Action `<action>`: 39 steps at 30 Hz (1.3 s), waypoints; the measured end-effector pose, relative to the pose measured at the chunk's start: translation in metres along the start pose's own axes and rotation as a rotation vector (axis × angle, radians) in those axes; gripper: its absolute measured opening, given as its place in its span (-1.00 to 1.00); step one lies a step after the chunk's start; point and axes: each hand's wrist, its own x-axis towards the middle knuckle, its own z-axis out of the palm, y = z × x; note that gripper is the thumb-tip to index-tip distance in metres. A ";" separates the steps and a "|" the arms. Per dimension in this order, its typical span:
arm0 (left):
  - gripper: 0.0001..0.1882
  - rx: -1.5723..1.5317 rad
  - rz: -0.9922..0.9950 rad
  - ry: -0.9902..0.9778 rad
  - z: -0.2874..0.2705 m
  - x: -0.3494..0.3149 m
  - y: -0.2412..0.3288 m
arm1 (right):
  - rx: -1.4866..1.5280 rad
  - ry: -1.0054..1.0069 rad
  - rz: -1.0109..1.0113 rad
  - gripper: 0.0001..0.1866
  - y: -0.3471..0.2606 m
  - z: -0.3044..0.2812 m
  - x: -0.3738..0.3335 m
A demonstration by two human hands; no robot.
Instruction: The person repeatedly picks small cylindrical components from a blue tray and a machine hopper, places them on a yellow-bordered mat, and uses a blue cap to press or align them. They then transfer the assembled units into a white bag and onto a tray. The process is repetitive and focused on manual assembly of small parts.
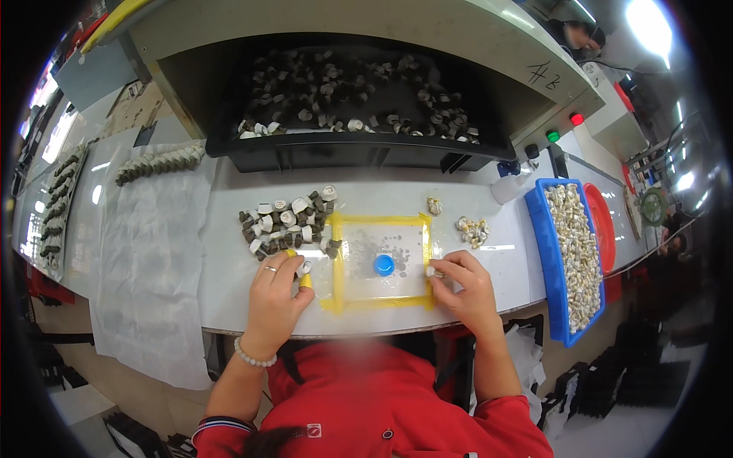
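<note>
My left hand (275, 296), with yellow covers on the thumb and a fingertip, pinches a small white-topped dark cap-like piece (305, 268) at the near edge of a pile of similar pieces (282, 221). My right hand (467, 293) has thumb and forefinger closed on a small whitish part (433, 272), too small to name further, at the right border of a yellow-taped square (416, 300). Between the hands, inside that square, stands a small round blue cup (384, 265), with grey smudges around it. Small white-and-gold parts (472, 231) lie beyond my right hand.
A black bin (321, 157) of dark and white pieces sits beneath a beige machine housing (527, 84) at the back. To the right are a clear bottle (507, 188), a blue tray (539, 217) full of small parts and a red tray (600, 221). White sheeting (156, 252) lies left.
</note>
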 end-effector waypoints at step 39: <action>-0.77 -1.470 -0.611 -0.161 0.053 -0.015 0.027 | 0.550 -0.223 0.043 -0.73 -0.031 0.028 0.022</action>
